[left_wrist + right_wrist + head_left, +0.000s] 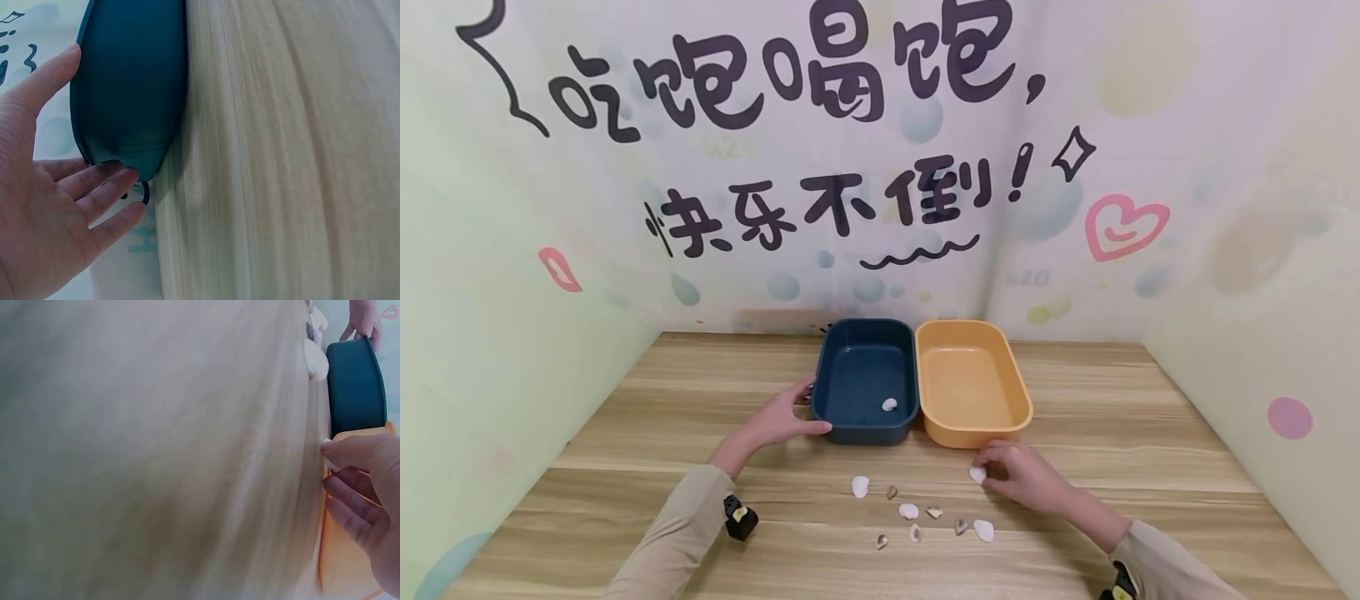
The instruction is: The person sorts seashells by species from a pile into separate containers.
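Note:
My left hand [781,419] rests at the near left corner of a dark blue plastic box [868,436]. In the left wrist view its thumb touches the rim and the loosely extended fingers lie along the box's end. One small white shell [890,405] sits inside, towards the near right. With thumb and fingers, my right hand [1024,477] pinches a white seashell [977,473] close over the table, just in front of an orange-yellow box [976,437]. Only a sliver of that shell shows at the fingertips in the right wrist view.
Several loose shells lie on the wooden table [760,533] before the boxes, among them white ones [860,487] and small brownish ones [934,512]. Both boxes stand side by side, near the printed cloth backdrop [820,283]. Cloth walls close in the left and right sides.

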Available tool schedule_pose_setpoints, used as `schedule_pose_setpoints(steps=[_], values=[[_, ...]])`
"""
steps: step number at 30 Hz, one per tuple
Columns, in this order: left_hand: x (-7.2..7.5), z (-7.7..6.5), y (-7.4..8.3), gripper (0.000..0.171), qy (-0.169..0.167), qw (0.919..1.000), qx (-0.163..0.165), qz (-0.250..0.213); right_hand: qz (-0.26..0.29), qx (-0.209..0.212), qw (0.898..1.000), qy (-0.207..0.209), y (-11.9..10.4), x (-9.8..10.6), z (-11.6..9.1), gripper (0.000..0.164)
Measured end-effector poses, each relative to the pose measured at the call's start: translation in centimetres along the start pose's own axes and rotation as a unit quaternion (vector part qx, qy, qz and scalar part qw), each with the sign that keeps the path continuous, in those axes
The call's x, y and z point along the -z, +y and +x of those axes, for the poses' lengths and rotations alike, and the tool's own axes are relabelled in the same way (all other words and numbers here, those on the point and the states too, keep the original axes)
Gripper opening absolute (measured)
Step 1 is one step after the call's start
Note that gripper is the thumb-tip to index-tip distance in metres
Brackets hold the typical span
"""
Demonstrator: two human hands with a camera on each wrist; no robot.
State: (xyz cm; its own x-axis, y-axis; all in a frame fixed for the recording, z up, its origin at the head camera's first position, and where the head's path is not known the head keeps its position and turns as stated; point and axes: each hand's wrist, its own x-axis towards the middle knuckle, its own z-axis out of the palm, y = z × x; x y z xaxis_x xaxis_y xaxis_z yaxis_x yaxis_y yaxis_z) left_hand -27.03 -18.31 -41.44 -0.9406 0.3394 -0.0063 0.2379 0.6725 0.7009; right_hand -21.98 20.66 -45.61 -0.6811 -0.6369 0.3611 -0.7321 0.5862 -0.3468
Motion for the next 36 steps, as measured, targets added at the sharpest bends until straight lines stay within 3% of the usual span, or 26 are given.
schedule_pose_setpoints(steps=[18,36], values=[[0.2,-0.2,-0.2,0.088,0.000,0.9999,0.010,-0.004,0.114,0.020,0.993,0.012,-0.6,0.1,0.2,0.024],[-0.1,0.0,-0.1,0.087,0.001,0.9999,0.008,-0.010,0.105,-0.012,0.994,-0.026,-1.5,0.7,1.2,0.019]])
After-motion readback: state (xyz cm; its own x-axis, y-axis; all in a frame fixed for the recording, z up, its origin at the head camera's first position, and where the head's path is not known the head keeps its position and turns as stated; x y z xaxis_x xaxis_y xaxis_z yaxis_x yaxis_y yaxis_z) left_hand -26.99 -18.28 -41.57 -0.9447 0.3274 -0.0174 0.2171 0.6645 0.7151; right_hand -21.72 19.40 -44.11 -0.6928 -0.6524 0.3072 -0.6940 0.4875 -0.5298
